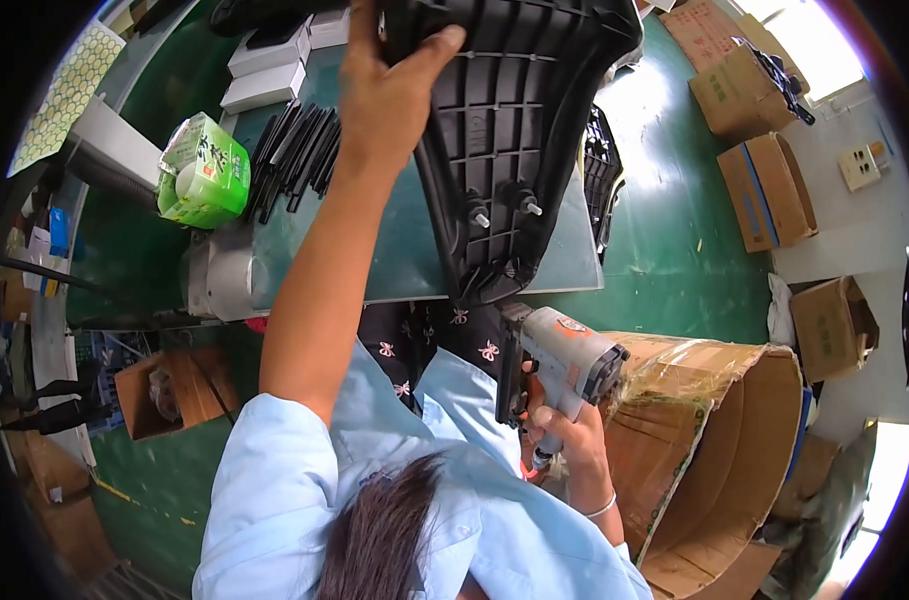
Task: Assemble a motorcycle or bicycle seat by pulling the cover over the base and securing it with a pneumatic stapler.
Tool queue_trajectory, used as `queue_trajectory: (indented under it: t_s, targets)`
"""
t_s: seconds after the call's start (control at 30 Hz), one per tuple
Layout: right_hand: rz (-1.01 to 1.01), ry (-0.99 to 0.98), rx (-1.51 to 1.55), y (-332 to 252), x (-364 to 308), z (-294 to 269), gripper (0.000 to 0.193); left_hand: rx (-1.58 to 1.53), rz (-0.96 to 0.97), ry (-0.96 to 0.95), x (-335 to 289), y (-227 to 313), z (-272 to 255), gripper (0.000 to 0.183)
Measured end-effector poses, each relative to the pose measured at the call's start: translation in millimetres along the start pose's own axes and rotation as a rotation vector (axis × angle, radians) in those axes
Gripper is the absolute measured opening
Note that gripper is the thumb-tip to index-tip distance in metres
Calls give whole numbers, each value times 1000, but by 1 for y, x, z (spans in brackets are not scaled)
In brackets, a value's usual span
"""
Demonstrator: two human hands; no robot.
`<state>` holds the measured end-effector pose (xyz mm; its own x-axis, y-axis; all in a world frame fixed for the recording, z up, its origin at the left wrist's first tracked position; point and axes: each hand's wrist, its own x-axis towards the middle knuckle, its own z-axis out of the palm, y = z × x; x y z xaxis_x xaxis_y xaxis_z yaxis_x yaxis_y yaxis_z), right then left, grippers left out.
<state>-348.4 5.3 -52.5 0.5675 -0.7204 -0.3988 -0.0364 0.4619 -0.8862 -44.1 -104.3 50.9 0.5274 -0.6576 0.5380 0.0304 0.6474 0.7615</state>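
Hair below; arm extended, left fingers seemingly clamping panel; right fingers curl round grey tool.

This place is looking like a workshop or small assembly floor. A green-topped worktable is standing at 12 o'clock, bearing slender black strips and white boxes towards 11 o'clock. A ribbed black moulded part is extending over it, while a grey stapler-like power tool is showing at 4 o'clock. Brown cartons are lining the wall from 2 to 3 o'clock, and a big taped carton is lying at 4. Green-painted floor is spreading around, a yellow line marking it at 8.
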Motion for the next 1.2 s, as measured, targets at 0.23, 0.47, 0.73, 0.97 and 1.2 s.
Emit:
queue_trajectory:
  t_s: [0.23, 0.47, 0.73, 0.97, 1.2]
  targets:
    - [43, -4, -85, -9, 19, 21, 49, 62, 98, 217, -18, 6, -9, 69]
    - [-1, -99, 164, -1, 12, 16, 59, -24, 13, 265, -33, 0, -35, 54]
    - [73, -182, 423, 12, 21, 25, 58, -13, 97, 283, -44, 4, -41, 76]
    - [-26, -159, 397, 13, 10, 18, 65, -64, 154, 336, -60, 11, -40, 61]
    - [-117, -148, 538, 7, 16, 12, 66, 8, 181, 472, -94, -16, -53, 34]
